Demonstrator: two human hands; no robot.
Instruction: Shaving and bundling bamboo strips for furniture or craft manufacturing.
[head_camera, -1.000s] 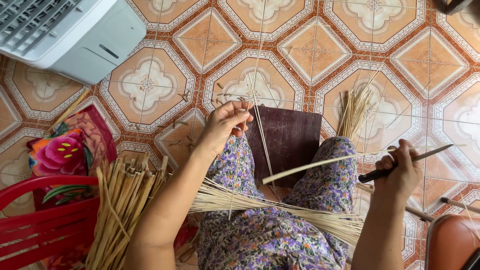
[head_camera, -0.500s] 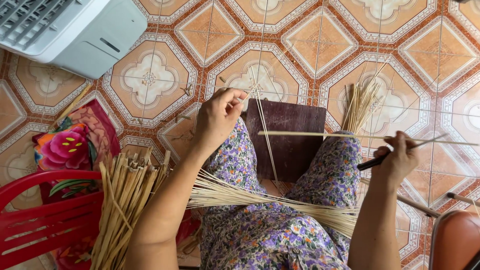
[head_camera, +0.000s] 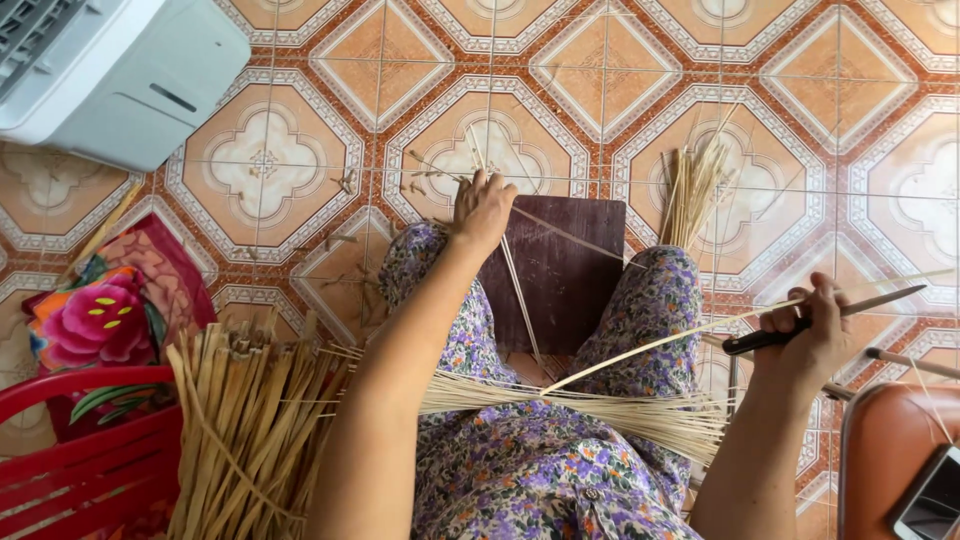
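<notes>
Left hand (head_camera: 483, 208) has slid further out, pinching thin pale straw strips (head_camera: 522, 290) over the dark wooden board (head_camera: 565, 270); right hand (head_camera: 808, 330) now gripping the black-handled knife (head_camera: 820, 318) lower, splitting underway

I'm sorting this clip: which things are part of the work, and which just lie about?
In use: left hand on thin strips; right hand with knife and long strip; dark board; lap bundle.
Lying about: white appliance, floral cloth, red chair, phone.

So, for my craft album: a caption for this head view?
Left hand on a dark board, right hand holding a knife and thin strip.
</notes>
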